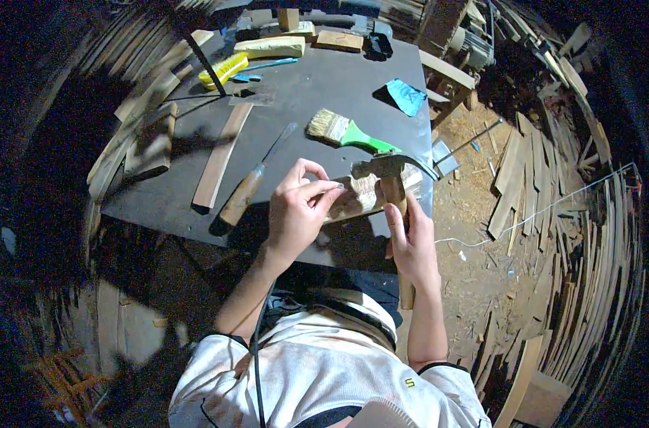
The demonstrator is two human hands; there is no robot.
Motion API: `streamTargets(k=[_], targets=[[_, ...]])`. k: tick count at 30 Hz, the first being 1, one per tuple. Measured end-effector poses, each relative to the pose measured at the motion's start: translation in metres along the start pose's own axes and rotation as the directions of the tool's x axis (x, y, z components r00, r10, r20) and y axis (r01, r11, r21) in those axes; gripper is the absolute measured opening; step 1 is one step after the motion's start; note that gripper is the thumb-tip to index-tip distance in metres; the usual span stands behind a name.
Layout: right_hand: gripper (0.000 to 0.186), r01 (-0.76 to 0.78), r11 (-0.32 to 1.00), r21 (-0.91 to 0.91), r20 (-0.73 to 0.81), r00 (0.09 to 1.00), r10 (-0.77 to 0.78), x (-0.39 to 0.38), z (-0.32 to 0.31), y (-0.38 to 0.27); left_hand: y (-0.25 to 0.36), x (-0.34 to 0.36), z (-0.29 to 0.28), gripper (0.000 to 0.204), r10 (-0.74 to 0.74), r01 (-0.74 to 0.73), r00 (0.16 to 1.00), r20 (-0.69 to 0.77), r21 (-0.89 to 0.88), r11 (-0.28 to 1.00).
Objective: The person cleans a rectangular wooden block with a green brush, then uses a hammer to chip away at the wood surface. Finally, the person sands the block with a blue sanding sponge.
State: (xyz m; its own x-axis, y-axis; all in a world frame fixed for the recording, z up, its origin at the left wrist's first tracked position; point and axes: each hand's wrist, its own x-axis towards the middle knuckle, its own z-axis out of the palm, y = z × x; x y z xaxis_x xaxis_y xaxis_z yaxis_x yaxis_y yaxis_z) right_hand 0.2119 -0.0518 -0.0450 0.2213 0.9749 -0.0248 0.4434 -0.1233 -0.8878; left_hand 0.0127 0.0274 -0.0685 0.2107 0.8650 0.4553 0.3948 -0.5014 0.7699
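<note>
The right hand (414, 242) is closed around the wooden handle of a claw hammer (392, 187), whose head is over a rough wooden block (353, 207) at the near right corner of the dark surface (324, 82). The claw curves out to the right, reaching the surface's right edge, and the handle's lower end points back past the near edge toward the person. The left hand (296, 214) is at the block's left end, thumb and forefinger drawn together at the tips; I cannot tell whether anything is pinched between them. Little room separates the two hands.

Just beyond the block lies a paintbrush (349, 133) with a green handle, its handle end close to the hammer head. Left of the left hand, a narrow-bladed tool (242, 196) with a wooden handle lies aslant, its butt near the front edge. Past it is a flat wooden strip (223, 157), roughly parallel. Dark tabletop shows between the paintbrush and the far row, where a yellow brush (225, 70), a pale wood piece (271, 48) and a brown block (340, 41) lie. A blue sheet (406, 98) sits by the right edge; beyond that edge, the floor (474, 264) is strewn with shavings.
</note>
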Motion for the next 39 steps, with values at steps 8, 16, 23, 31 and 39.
streamTargets(k=[8, 16, 23, 31, 39], targets=[[0.012, 0.093, 0.983, 0.159, -0.074, 0.994, -0.082, -0.015, -0.012, -0.012, -0.009, -0.001, 0.0, 0.009, 0.076, -0.077, 0.997, -0.016, -0.058, 0.995], [0.026, 0.315, 0.888, -0.335, 0.064, 0.948, -0.312, -0.013, -0.024, -0.021, -0.008, 0.001, -0.005, 0.047, 0.102, -0.1, 0.994, 0.024, -0.093, 0.991], [0.024, 0.296, 0.898, -0.325, 0.05, 0.954, -0.296, -0.011, -0.021, -0.015, -0.007, 0.0, -0.003, 0.042, 0.069, -0.066, 0.997, 0.041, -0.068, 0.995], [0.018, 0.252, 0.938, -0.238, 0.039, 0.968, -0.25, -0.011, -0.022, -0.021, -0.009, -0.001, -0.003, 0.04, 0.072, -0.07, 0.997, 0.036, -0.043, 0.997], [0.019, 0.197, 0.974, -0.114, 0.066, 0.98, -0.19, -0.002, -0.024, -0.012, -0.011, 0.0, -0.001, 0.036, 0.085, -0.084, 0.996, 0.04, -0.032, 0.996]])
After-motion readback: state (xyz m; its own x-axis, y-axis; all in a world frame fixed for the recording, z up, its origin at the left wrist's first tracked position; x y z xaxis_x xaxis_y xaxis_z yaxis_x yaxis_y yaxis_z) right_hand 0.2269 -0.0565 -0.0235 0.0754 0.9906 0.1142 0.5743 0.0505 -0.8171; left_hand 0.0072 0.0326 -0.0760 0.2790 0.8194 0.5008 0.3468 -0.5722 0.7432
